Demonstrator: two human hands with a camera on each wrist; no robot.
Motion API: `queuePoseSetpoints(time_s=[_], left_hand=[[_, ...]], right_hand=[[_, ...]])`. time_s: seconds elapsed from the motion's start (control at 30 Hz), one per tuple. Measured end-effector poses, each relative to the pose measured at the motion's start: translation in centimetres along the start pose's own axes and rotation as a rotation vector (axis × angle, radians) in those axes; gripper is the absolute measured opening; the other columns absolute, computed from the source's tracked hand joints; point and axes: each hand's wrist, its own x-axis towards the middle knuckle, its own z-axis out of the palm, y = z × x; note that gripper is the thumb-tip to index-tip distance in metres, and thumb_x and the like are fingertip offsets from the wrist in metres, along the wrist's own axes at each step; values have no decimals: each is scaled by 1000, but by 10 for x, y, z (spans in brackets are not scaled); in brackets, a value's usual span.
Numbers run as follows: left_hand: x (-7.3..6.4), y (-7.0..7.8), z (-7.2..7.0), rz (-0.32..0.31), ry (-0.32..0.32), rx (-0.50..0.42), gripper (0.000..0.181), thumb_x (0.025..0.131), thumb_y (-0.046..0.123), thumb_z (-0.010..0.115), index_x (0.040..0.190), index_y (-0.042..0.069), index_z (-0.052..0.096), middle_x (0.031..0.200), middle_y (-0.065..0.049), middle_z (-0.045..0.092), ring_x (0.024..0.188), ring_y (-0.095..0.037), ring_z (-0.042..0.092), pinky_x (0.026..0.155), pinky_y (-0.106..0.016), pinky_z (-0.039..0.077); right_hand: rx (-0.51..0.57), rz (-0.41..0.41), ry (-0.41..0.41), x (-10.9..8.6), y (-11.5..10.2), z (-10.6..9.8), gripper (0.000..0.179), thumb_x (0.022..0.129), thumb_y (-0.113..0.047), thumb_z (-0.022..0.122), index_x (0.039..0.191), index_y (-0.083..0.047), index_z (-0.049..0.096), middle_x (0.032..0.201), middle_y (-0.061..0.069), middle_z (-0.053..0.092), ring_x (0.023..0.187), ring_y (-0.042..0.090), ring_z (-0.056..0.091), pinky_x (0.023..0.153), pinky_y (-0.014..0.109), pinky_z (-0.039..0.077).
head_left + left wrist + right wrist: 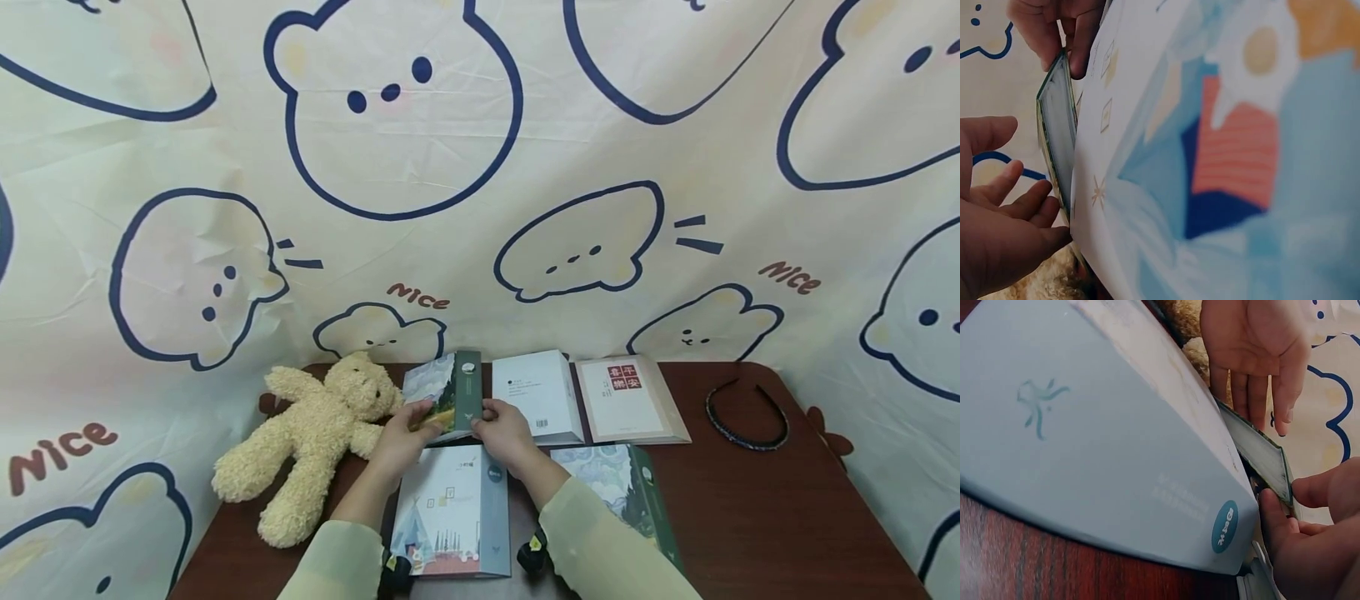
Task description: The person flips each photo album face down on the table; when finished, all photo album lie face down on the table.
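Note:
A small green-spined book (467, 387) with a landscape cover is at the back of the table, between both hands. My right hand (508, 433) pinches its lower right corner between thumb and fingers; the right wrist view shows this hand (1316, 531) at the book's edge (1263, 453). At the book's left side is my left hand (402, 442). In the left wrist view this hand (1004, 219) has loosely extended fingers against the book's side, not wrapped round it. Just in front lies a white book with a pale blue spine (453, 508), filling much of both wrist views.
A cream teddy bear (315, 450) lies at the left. To the right are a white book (532, 396), a beige book with red characters (630, 400) and a black headband (747, 417). Another green-spined book (600, 475) is partly behind the right sleeve. A patterned cloth (465, 167) hangs behind the table.

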Motion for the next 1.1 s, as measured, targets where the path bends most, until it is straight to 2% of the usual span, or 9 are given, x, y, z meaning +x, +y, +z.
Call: queuePoseSetpoints(time_s=[0.17, 0.3, 0.5, 0.67, 0.77, 0.9, 1.0, 1.1], left_hand=[[5, 0, 2, 8, -4, 13, 55, 101, 22, 69, 151, 8, 52, 153, -21, 49, 136, -41, 50, 100, -57, 51], [8, 0, 3, 12, 2, 18, 54, 100, 22, 69, 150, 8, 52, 152, -21, 49, 136, -40, 50, 102, -56, 49], [11, 1, 5, 19, 0, 21, 54, 100, 20, 69, 149, 5, 52, 151, -22, 49, 137, -40, 49, 106, -56, 47], [11, 0, 6, 21, 6, 29, 56, 99, 20, 70, 150, 5, 51, 153, -21, 49, 141, -40, 45, 109, -58, 43], [10, -1, 5, 18, 11, 38, 57, 98, 21, 71, 150, 7, 52, 153, -20, 49, 142, -40, 44, 109, -58, 42], [9, -3, 3, 23, 21, 44, 57, 98, 22, 72, 150, 9, 53, 152, -17, 50, 140, -38, 46, 107, -57, 45], [6, -2, 3, 45, 29, 58, 57, 99, 22, 71, 151, 9, 52, 153, -17, 50, 141, -38, 46, 107, -56, 45], [0, 1, 3, 81, 28, 74, 57, 99, 21, 71, 151, 9, 52, 154, -19, 49, 141, -40, 45, 106, -58, 46]], right_hand=[[-105, -14, 42, 0, 1, -2, 53, 98, -18, 68, 147, 0, 55, 127, 12, 66, 122, 29, 62, 105, 49, 51], [-172, -32, 53, 0, 0, -5, 54, 97, -19, 69, 145, 0, 56, 126, 12, 68, 124, 31, 62, 105, 50, 50], [-254, -45, 13, -3, 0, -11, 54, 97, -21, 70, 145, 0, 55, 125, 14, 70, 123, 33, 63, 102, 51, 52], [-295, -77, -34, -7, 2, -17, 55, 98, -22, 67, 146, 1, 54, 130, 14, 70, 126, 34, 62, 104, 52, 51], [-283, -87, -61, -9, 4, -23, 56, 98, -23, 67, 148, 0, 53, 131, 13, 69, 124, 32, 63, 103, 50, 52], [-204, -84, -99, -13, 8, -31, 59, 99, -23, 67, 151, -2, 49, 135, 14, 66, 120, 31, 66, 96, 46, 56], [-151, -87, -123, -15, 8, -39, 60, 99, -20, 67, 152, -1, 48, 138, 17, 64, 112, 30, 70, 91, 43, 59], [-156, -109, -129, -19, 9, -49, 58, 99, -19, 67, 152, -1, 48, 138, 19, 63, 103, 27, 73, 87, 41, 60]])
